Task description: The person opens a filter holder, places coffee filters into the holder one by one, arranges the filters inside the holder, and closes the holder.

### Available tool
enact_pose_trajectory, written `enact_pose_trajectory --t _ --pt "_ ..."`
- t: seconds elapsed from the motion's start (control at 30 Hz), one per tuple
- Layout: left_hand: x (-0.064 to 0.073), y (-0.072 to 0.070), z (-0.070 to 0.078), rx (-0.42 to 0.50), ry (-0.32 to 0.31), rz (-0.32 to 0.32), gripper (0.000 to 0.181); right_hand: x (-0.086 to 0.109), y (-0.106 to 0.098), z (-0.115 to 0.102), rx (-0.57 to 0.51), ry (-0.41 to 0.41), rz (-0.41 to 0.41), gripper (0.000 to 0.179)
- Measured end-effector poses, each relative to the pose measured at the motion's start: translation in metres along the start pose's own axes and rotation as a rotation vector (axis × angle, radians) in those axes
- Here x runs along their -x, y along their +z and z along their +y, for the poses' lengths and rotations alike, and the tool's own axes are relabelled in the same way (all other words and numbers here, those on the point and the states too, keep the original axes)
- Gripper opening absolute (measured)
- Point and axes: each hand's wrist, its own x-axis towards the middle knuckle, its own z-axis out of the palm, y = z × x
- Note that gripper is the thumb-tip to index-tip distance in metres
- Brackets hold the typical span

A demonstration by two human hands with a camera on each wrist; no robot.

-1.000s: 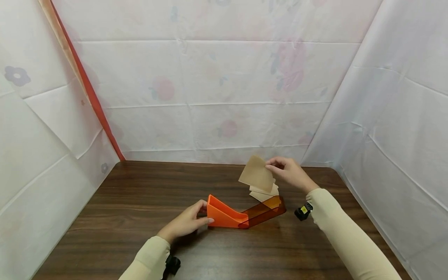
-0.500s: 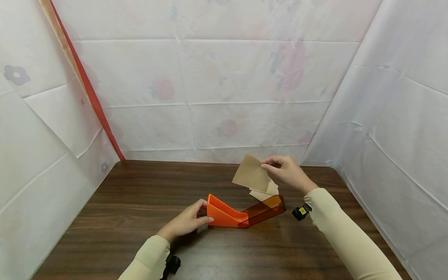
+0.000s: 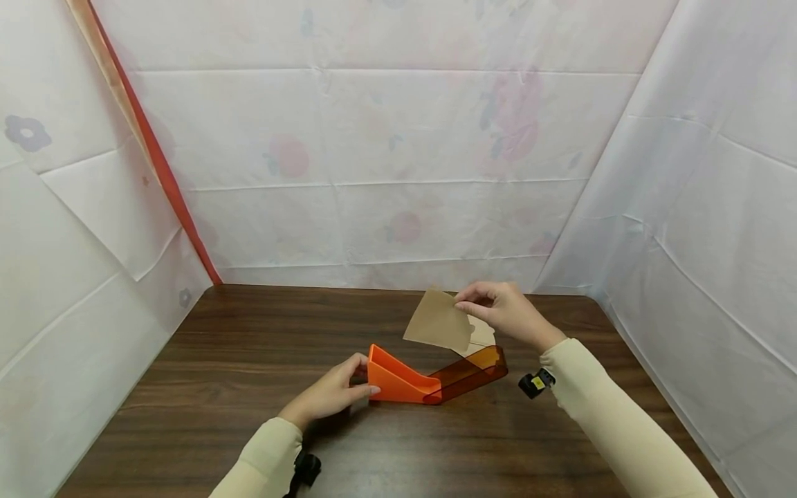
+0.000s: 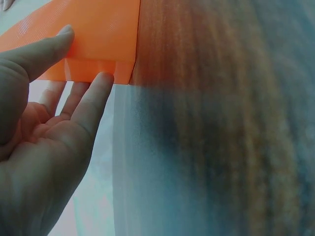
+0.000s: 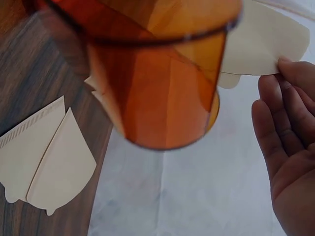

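My left hand [image 3: 333,391] holds the left end of an orange filter holder [image 3: 401,382], which stands on the table. In the left wrist view its thumb [image 4: 54,46] lies on one face and the fingertips touch the end. A see-through amber lid [image 3: 476,372] is swung open to the holder's right. Above the table, my right hand [image 3: 507,315] pinches a tan coffee filter paper [image 3: 438,321] by its edge, behind the holder. More filter papers [image 5: 61,164] lie on the table beyond the lid, partly hidden in the head view by the held one.
The dark wood table [image 3: 249,360] meets a pale patterned sheet [image 3: 349,138] at the back. Similar sheets hang at left and right. Each wrist wears a small black camera [image 3: 537,382].
My right hand has moved left and slightly down with the filter paper, toward the orange holder. The left hand and the holder stay in place.
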Motion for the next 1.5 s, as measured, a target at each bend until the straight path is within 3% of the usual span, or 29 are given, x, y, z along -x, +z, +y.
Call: enact_pose_trajectory --t 0.2,0.8,1.03,1.17,1.5 --pt "-0.001 0.0 -0.001 -0.008 0.008 0.006 0.031 0.0 0.004 -0.008 0.033 -0.055 -0.05 0.007" --pt "0.0 0.0 -0.002 -0.003 0.001 -0.002 0.031 0.0 0.023 -0.02 0.088 -0.046 -0.161 0.005" --pt "0.0 0.0 -0.002 -0.017 -0.006 -0.006 0.031 -0.002 0.034 -0.021 0.096 -0.11 -0.185 0.006" --pt "0.001 0.0 0.003 -0.013 -0.006 0.002 0.03 -0.002 0.04 -0.024 0.103 -0.096 -0.212 0.006" --pt "-0.001 0.0 -0.002 -0.003 -0.018 -0.009 0.031 -0.003 0.053 -0.029 0.134 -0.087 -0.268 0.006"
